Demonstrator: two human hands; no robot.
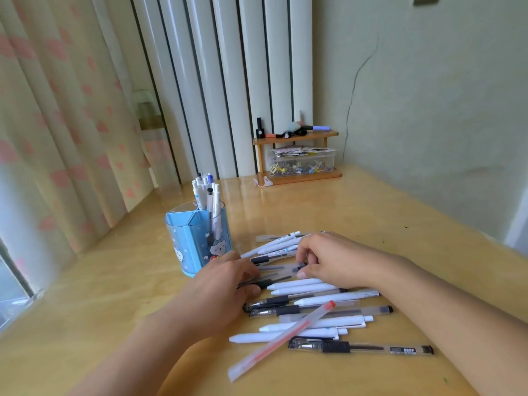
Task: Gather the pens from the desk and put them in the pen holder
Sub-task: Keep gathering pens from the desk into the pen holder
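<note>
A loose heap of pens (311, 307) lies across the middle of the wooden worktop (371, 224), mostly white-barrelled ones mixed with clear ones that have black grips, lying roughly side by side. A clear pen with a red cap (281, 340) rests slantwise on top of the near end of the heap, and a clear pen with a black printed label (361, 347) lies nearest the person.

Both hands are down on the far part of the heap. The left hand (220, 287) lies over the pens' left ends, its fingers curled onto a dark pen; motion blur hides how firm that grip is. The right hand (328, 260) has its fingers bent, the thumb and fingertips pinching the dark end of a clear pen (281, 268) that runs between the two hands.

Just left of the heap, near the left hand, stands the blue pen holder (197, 241), printed with cartoon faces; several pens stand upright in its rear compartment.

At the worktop's far edge, against the wall, is a small two-tier wooden shelf (297, 155) with small bottles on top and a clear box of small bits below. A patterned curtain (63, 124) hangs at the left.
</note>
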